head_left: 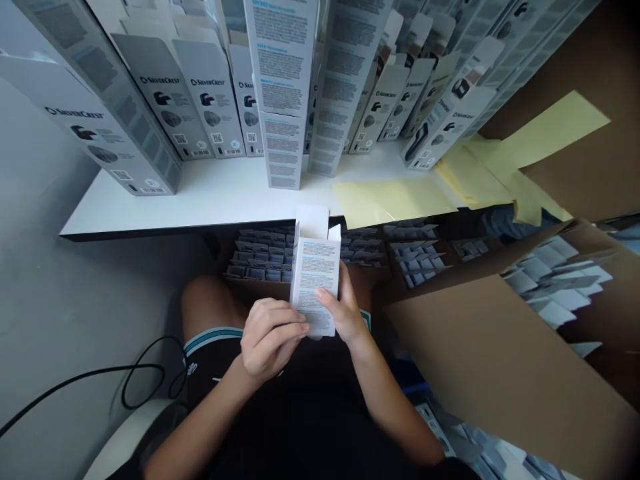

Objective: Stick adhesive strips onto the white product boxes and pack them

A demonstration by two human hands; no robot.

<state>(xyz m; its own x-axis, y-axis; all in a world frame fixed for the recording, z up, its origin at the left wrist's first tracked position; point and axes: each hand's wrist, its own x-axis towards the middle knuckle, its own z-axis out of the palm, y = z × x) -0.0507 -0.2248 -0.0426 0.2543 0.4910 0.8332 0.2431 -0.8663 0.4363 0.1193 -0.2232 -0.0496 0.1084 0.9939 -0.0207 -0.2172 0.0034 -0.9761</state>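
A small white printed carton (317, 273) stands upright over my lap, its top flaps raised and its text panel towards me. My right hand (345, 310) grips it from the right, thumb across the front and fingers behind. At the lower left corner, my left hand (270, 333) is closed, with curled fingertips pressed to the carton's bottom edge. What lies under those fingertips is hidden. Just beyond the carton, the white table (220, 193) carries tall grey-white SilverCrest cartons (283, 93).
Yellow paper sheets (400, 200) lie along the table's front edge. Below are boxes with rows of packed cartons (265, 257). A big open cardboard box (480, 360) stands at the right, cartons inside. A black cable (85, 373) loops at the left.
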